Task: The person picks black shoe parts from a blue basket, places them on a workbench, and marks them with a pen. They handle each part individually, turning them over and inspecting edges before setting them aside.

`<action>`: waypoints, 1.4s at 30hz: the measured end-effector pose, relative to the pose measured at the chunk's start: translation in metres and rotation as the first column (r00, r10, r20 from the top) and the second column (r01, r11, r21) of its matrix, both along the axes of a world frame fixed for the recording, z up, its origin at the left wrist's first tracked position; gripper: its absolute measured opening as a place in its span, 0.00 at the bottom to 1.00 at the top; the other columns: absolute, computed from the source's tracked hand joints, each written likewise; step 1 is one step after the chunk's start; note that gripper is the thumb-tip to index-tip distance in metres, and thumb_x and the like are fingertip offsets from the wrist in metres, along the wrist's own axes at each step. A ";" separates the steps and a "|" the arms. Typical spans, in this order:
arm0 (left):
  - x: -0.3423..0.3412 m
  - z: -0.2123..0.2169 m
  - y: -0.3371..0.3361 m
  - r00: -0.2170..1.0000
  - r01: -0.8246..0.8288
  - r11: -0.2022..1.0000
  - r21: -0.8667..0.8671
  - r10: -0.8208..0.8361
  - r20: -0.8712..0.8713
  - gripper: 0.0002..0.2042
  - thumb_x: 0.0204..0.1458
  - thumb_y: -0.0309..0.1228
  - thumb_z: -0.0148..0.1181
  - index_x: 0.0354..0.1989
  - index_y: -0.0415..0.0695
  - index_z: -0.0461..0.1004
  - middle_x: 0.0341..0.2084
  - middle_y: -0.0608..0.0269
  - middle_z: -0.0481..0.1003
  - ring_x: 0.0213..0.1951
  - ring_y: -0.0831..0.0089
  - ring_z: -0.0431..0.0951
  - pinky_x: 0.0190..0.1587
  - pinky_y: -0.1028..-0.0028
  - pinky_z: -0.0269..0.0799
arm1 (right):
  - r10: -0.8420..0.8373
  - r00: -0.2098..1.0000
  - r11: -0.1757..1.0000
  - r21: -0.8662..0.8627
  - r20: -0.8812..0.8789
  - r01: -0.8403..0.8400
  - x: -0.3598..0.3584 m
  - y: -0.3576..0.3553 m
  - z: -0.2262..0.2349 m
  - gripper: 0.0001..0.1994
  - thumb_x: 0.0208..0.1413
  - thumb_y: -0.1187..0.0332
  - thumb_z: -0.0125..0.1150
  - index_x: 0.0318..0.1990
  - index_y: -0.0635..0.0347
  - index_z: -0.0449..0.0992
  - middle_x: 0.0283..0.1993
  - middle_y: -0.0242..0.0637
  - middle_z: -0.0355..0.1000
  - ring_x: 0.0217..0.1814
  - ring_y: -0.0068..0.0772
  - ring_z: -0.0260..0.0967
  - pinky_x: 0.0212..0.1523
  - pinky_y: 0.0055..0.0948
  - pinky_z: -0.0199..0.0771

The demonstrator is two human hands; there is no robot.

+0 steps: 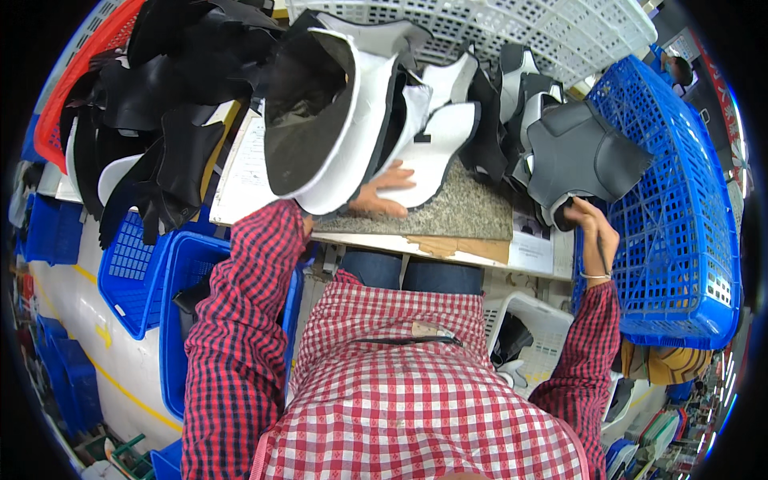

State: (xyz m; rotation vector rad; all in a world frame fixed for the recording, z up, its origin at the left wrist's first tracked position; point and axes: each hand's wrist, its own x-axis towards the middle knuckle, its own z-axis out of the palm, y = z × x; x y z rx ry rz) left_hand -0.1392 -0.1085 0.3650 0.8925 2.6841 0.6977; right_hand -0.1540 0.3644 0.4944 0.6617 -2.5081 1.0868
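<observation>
Mid-sort of shoe uppers: left hand flat, fingers apart, pinning white piece on table's granite slab. Right hand clamped on grey upper beside blue basket. Next likely calls for lifting it clear.

— Where are we?

— We are in a factory workshop, at a shoe-part bench. Stacks of cut pieces, black and white, crowd a stone slab (the shapes look like shoe uppers).

— What else tells us so?

— We see plastic crates all round: a blue crate, a white crate, a red crate, more blue ones by the painted floor.
</observation>
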 end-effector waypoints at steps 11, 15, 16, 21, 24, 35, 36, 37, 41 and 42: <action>-0.024 0.022 0.014 0.989 -0.137 0.972 0.193 0.124 0.075 0.40 0.40 0.25 0.75 0.67 0.52 0.70 0.58 0.59 0.64 0.63 0.60 0.65 0.69 0.67 0.62 | 0.584 0.639 0.791 -0.530 0.501 -0.307 0.024 -0.148 -0.052 0.15 0.70 0.61 0.51 0.54 0.61 0.73 0.26 0.29 0.70 0.24 0.15 0.65 0.26 0.18 0.63; -0.017 0.022 0.020 0.982 -0.184 0.941 0.283 0.163 0.095 0.40 0.38 0.26 0.76 0.67 0.54 0.71 0.57 0.59 0.63 0.63 0.61 0.64 0.68 0.68 0.62 | 0.608 0.600 0.733 -0.658 0.519 -0.174 -0.019 -0.195 -0.092 0.07 0.68 0.66 0.57 0.45 0.56 0.67 0.27 0.28 0.68 0.22 0.14 0.57 0.24 0.16 0.54; -0.015 0.020 0.021 0.978 -0.202 0.935 0.290 0.179 0.103 0.40 0.40 0.27 0.75 0.67 0.57 0.71 0.58 0.60 0.63 0.64 0.62 0.64 0.68 0.67 0.61 | 0.604 0.579 0.734 -0.666 0.548 -0.135 -0.027 -0.197 -0.098 0.10 0.64 0.64 0.65 0.43 0.57 0.70 0.31 0.27 0.71 0.26 0.13 0.63 0.27 0.15 0.61; -0.014 0.014 0.026 0.961 -0.274 0.912 0.305 0.273 0.050 0.37 0.44 0.32 0.75 0.67 0.58 0.71 0.59 0.59 0.64 0.64 0.62 0.65 0.67 0.65 0.63 | 0.624 0.632 0.716 -0.660 0.459 -0.227 -0.030 -0.214 -0.118 0.10 0.60 0.68 0.70 0.37 0.59 0.72 0.31 0.24 0.73 0.33 0.11 0.66 0.35 0.16 0.66; -0.013 0.013 0.023 0.967 -0.243 0.920 0.307 0.256 -0.003 0.37 0.44 0.33 0.75 0.68 0.58 0.71 0.60 0.59 0.64 0.64 0.61 0.65 0.67 0.65 0.63 | 0.565 0.711 0.766 -0.587 0.418 -0.264 -0.029 -0.222 -0.120 0.11 0.60 0.69 0.69 0.34 0.61 0.71 0.29 0.25 0.73 0.32 0.11 0.66 0.32 0.18 0.66; -0.024 -0.009 0.018 0.976 -0.072 0.908 0.413 0.150 -0.159 0.38 0.44 0.37 0.76 0.68 0.55 0.70 0.59 0.55 0.62 0.64 0.58 0.63 0.67 0.64 0.61 | 0.399 0.889 0.879 -0.371 0.225 -0.300 -0.030 -0.228 -0.127 0.14 0.59 0.67 0.70 0.28 0.60 0.70 0.23 0.27 0.68 0.26 0.15 0.61 0.27 0.23 0.63; -0.023 -0.009 0.018 0.977 -0.083 0.919 0.386 0.151 -0.151 0.38 0.44 0.37 0.76 0.68 0.54 0.70 0.59 0.55 0.62 0.64 0.57 0.63 0.67 0.64 0.61 | 0.410 0.881 0.872 -0.384 0.235 -0.304 -0.030 -0.228 -0.127 0.13 0.59 0.67 0.69 0.28 0.60 0.70 0.22 0.27 0.68 0.26 0.15 0.60 0.27 0.23 0.63; -0.022 -0.009 0.018 0.978 -0.094 0.929 0.359 0.154 -0.143 0.38 0.44 0.37 0.76 0.68 0.54 0.70 0.59 0.55 0.61 0.64 0.57 0.63 0.67 0.64 0.61 | 0.426 0.875 0.862 -0.395 0.230 -0.316 -0.030 -0.228 -0.128 0.13 0.59 0.67 0.69 0.28 0.60 0.70 0.22 0.27 0.67 0.26 0.15 0.60 0.27 0.23 0.63; -0.016 -0.004 0.013 0.975 -0.086 0.938 0.335 0.148 -0.164 0.39 0.45 0.38 0.74 0.70 0.59 0.68 0.62 0.57 0.62 0.66 0.59 0.64 0.68 0.63 0.61 | 0.466 0.845 0.852 -0.392 0.261 -0.349 -0.032 -0.226 -0.130 0.13 0.59 0.68 0.69 0.28 0.60 0.71 0.22 0.27 0.67 0.26 0.15 0.59 0.26 0.23 0.61; -0.015 -0.002 0.012 0.979 -0.135 0.947 0.291 0.174 -0.109 0.39 0.45 0.38 0.74 0.70 0.59 0.68 0.62 0.57 0.62 0.66 0.58 0.64 0.68 0.63 0.61 | 0.448 0.852 0.860 -0.390 0.271 -0.328 -0.032 -0.226 -0.130 0.13 0.59 0.68 0.69 0.28 0.60 0.71 0.22 0.27 0.67 0.26 0.15 0.59 0.26 0.23 0.61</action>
